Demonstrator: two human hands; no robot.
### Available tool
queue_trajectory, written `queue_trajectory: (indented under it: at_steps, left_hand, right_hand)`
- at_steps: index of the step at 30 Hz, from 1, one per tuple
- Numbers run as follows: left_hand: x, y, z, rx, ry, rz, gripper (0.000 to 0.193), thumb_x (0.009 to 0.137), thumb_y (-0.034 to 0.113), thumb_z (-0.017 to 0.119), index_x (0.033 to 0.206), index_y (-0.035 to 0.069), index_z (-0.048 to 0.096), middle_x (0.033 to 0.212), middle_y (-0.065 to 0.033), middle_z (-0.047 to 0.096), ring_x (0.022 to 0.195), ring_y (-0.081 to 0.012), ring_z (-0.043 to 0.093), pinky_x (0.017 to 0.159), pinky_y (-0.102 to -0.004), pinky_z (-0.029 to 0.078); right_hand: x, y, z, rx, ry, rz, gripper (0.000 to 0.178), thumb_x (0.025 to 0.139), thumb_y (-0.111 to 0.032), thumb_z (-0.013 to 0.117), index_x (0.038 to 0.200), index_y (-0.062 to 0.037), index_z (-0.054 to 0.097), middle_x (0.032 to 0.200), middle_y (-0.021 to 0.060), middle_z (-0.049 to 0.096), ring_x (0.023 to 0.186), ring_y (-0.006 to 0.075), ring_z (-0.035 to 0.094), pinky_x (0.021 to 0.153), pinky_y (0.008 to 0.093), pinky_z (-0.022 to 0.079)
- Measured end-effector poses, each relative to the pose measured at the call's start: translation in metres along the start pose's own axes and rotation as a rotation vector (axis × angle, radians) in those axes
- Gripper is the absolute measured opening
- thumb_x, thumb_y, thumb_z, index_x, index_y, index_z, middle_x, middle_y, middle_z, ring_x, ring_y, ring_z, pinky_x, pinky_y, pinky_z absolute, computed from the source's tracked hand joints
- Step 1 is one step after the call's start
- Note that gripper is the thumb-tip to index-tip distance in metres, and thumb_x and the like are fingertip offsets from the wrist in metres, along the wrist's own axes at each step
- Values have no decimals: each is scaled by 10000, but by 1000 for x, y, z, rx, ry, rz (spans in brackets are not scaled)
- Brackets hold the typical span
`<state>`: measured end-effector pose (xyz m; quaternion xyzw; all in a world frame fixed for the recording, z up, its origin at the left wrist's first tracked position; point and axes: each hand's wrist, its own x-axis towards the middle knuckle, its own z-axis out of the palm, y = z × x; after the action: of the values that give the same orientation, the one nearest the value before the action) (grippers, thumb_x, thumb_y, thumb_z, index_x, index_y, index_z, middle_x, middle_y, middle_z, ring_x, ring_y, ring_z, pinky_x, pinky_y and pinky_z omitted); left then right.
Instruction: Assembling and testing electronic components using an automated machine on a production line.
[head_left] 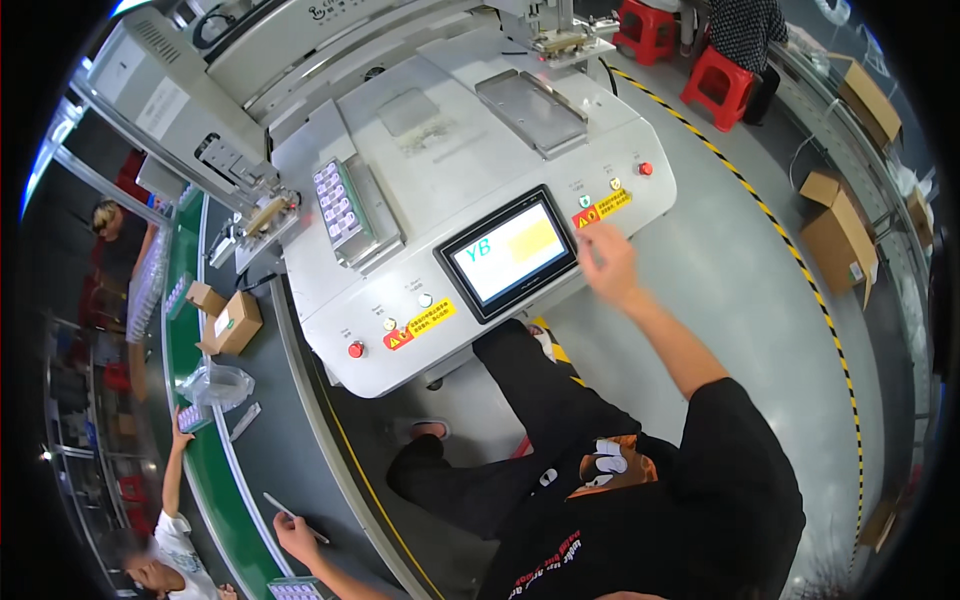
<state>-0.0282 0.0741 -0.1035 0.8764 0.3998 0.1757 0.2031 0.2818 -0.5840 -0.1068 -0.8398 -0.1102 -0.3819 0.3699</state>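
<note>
Low at the left, my left hand [296,537] is closed around a thin pale stick-like tool [278,505], held above the dark side table. My right hand [608,262] is raised beside the right edge of the touchscreen [510,253] on the machine's front. Its fingers are loosely bent, with the thumb apart and nothing visible between them. A green button [585,202] lies just above this hand. On the machine's left side, a block of small white-and-purple parts [338,205] rests in a metal fixture [375,220]. The right fixture plate [532,112] holds no parts.
Red buttons [356,349] sit at both front corners of the machine. A green conveyor [228,475] runs along the left, with an open cardboard box [237,323] and a clear plastic bag [222,384] near it. A co-worker's hand [181,432] touches parts there. Red stools [718,88] stand far right.
</note>
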Motion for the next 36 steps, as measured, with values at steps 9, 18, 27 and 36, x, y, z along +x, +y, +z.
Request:
queue_trajectory:
  at_steps: [9, 18, 27, 36]
  left_hand:
    - [-9, -2, 22, 64, 277, -11, 357, 777, 238, 546, 1067, 40, 614, 854, -89, 596, 743, -232, 548, 704, -358, 440]
    - [-9, -3, 22, -29, 302, 16, 334, 786, 211, 550, 1054, 23, 618, 865, -83, 605, 744, -206, 542, 705, -331, 441]
    - [-9, 1, 20, -63, 276, 19, 316, 791, 198, 553, 1040, 14, 618, 832, -71, 594, 710, -181, 524, 685, -313, 442]
    - [-4, -2, 20, -141, 278, 29, 313, 809, 210, 576, 1051, 17, 617, 797, -57, 566, 698, -170, 497, 660, -307, 426]
  right_hand:
    - [58, 145, -41, -115, 115, 235, 205, 805, -133, 625, 979, -24, 640, 922, 145, 621, 805, 280, 615, 711, 353, 496]
    - [60, 158, -37, -204, 12, 310, 241, 789, -154, 666, 995, -32, 638, 881, 124, 603, 721, 208, 605, 673, 302, 491]
    - [63, 164, -45, -140, 20, 264, 222, 787, -110, 651, 987, -17, 628, 957, 128, 604, 783, 213, 623, 708, 328, 507]
    - [68, 153, -47, -130, -122, 270, 481, 751, -38, 629, 1216, -35, 503, 1014, 108, 597, 819, 196, 609, 712, 303, 513]
